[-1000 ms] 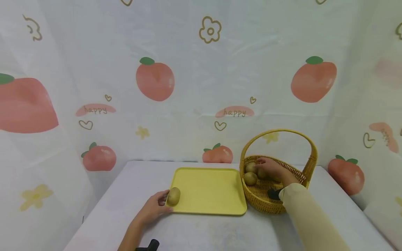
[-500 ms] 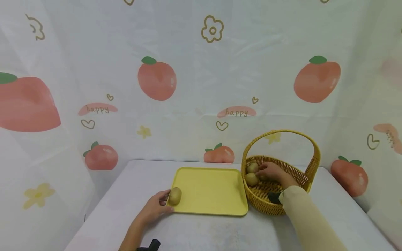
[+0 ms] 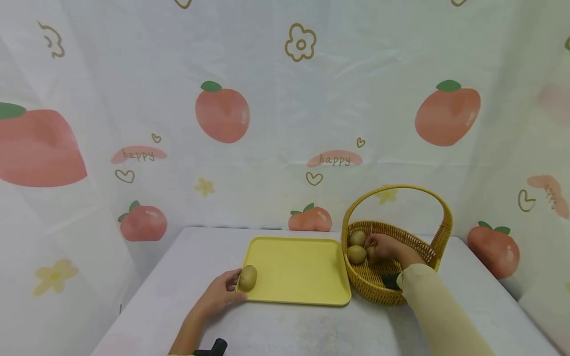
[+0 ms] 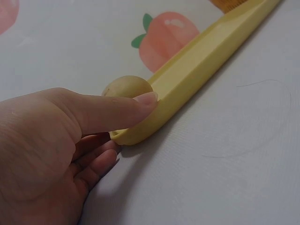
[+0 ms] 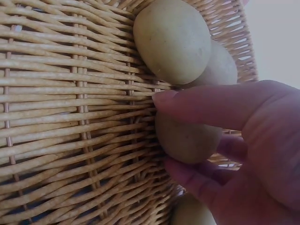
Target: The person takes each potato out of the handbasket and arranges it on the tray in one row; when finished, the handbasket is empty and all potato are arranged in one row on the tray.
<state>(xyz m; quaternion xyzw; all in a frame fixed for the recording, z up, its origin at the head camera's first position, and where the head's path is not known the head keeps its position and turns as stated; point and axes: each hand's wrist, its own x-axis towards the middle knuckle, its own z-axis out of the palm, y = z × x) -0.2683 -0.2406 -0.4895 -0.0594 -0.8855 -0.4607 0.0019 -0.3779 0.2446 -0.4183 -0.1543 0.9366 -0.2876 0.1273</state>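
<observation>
My left hand grips the near left corner of a yellow tray. In the left wrist view the thumb lies along the tray's outer wall and the other fingers are bent at its side. One potato sits in that tray corner, partly behind the thumb in the wrist view. My right hand reaches into a wicker basket. Its thumb and fingers hold a potato low against the basket wall. Another potato lies beside the thumb, with one more behind it. Below the fingers another potato shows partly.
The basket stands against the tray's right end, its tall arched handle rising above the right hand. A white-covered table lies under both. Behind hangs a white curtain printed with fruit.
In the basket, my right hand has drawn back slightly from the two left potatoes, and its fingers have closed round a potato beside them. My left hand stays at the tray corner.
</observation>
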